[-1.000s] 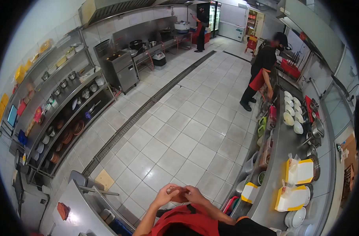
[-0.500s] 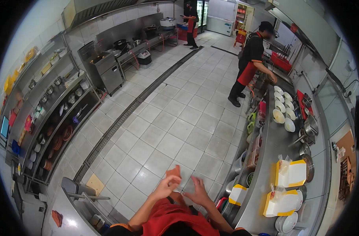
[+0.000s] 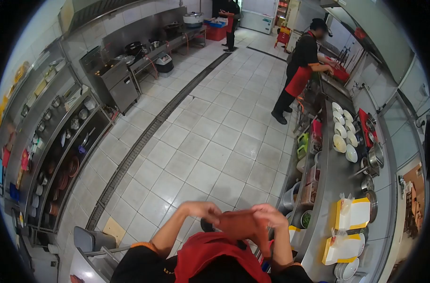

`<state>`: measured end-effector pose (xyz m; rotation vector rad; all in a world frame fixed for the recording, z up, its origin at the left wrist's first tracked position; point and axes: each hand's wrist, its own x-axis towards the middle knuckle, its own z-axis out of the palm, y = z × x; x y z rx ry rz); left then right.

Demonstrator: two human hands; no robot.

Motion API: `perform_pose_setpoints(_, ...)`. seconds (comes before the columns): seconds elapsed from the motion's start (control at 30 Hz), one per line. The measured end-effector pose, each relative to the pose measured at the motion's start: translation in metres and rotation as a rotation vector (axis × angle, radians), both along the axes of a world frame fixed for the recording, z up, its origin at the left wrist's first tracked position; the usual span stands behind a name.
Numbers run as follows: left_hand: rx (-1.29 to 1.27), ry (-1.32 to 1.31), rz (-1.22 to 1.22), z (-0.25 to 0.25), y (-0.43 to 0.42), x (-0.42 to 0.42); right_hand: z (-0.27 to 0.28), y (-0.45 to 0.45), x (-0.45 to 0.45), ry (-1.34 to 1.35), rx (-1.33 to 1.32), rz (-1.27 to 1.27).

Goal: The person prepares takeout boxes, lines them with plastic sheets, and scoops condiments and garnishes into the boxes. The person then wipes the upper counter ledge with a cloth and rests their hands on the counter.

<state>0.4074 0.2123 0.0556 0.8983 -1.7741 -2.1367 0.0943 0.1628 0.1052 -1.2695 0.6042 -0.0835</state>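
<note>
A reddish-brown cloth (image 3: 242,226) is stretched between my two hands, in front of my red apron (image 3: 208,257). My left hand (image 3: 200,210) is closed at the cloth's left edge, its fingertips smeared by motion. At the other end my right hand (image 3: 270,215) pinches the upper right corner, and a strip of cloth hangs down below it. Both hands are held up over the tiled floor, apart from the counters.
On my right a steel counter (image 3: 314,236) carries two yellow-and-white boxes (image 3: 354,214), several white bowls (image 3: 351,139) and pans. A co-worker (image 3: 300,70) stands at its far end; another person (image 3: 230,26) is farther back. Steel shelves (image 3: 59,137) line the left, with a grey bin (image 3: 90,238) nearby.
My hands have moved apart and now hold the cloth spread between them. The view has shifted slightly. The nearer co-worker's hands have moved toward the red basket.
</note>
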Motion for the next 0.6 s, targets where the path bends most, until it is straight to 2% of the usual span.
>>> perform_pose_setpoints(0.03, 0.192, 0.232, 0.023, -0.001, -0.010, 0.007, -0.016, 0.002, -0.003, -0.245, 0.361, -0.363)
perform_pose_setpoints(0.07, 0.200, 0.240, 0.016, -0.005, -0.013, 0.002, -0.029, 0.007, -0.008, -0.491, 0.713, -0.728)
perform_pose_setpoints(0.1, 0.485, 0.673, 0.313, -0.007, -0.019, -0.006, -0.041, 0.018, -0.013, -0.494, 0.710, -0.731)
perform_pose_setpoints(0.13, 0.765, 1.097, 0.620, -0.009, -0.023, -0.010, -0.058, 0.034, -0.017, -0.613, 0.694, -0.653)
perform_pose_setpoints(0.17, 0.765, 1.088, 0.622, -0.024, -0.023, -0.013, -0.067, 0.042, -0.016, -0.730, 0.680, -0.575)
perform_pose_setpoints(0.2, 0.876, 1.127, 0.536, -0.049, -0.020, -0.016, -0.047, 0.049, -0.002, -0.868, 0.780, -0.465)
perform_pose_setpoints(0.23, 0.990, 1.165, 0.444, -0.067, -0.019, -0.023, -0.058, 0.048, -0.001, -0.872, 0.781, -0.476)
perform_pose_setpoints(0.27, 0.999, 1.159, 0.437, -0.074, -0.019, -0.032, -0.075, 0.048, 0.000, -0.679, 0.695, -0.543)
perform_pose_setpoints(0.33, 0.876, 0.664, 0.659, -0.080, -0.021, -0.045, -0.100, 0.045, 0.003, -0.379, 0.598, -0.718)
perform_pose_setpoints(0.37, 0.879, 0.663, 0.659, -0.078, -0.025, -0.043, -0.113, 0.042, 0.004, -0.379, 0.601, -0.720)
perform_pose_setpoints(0.43, 0.756, 0.350, 0.474, -0.067, -0.039, -0.037, -0.122, 0.035, 0.009, -0.424, 0.565, -0.922)
perform_pose_setpoints(0.47, 0.755, 0.352, 0.477, -0.072, -0.046, -0.029, -0.123, 0.032, 0.004, -0.422, 0.565, -0.919)
perform_pose_setpoints(0.53, 0.735, 0.576, 0.453, -0.090, -0.056, -0.011, -0.069, 0.026, 0.010, -0.637, 0.612, -1.063)
perform_pose_setpoints(0.6, 0.749, 0.640, 0.509, -0.086, -0.050, -0.014, -0.052, 0.022, 0.008, -0.631, 0.606, -1.113)
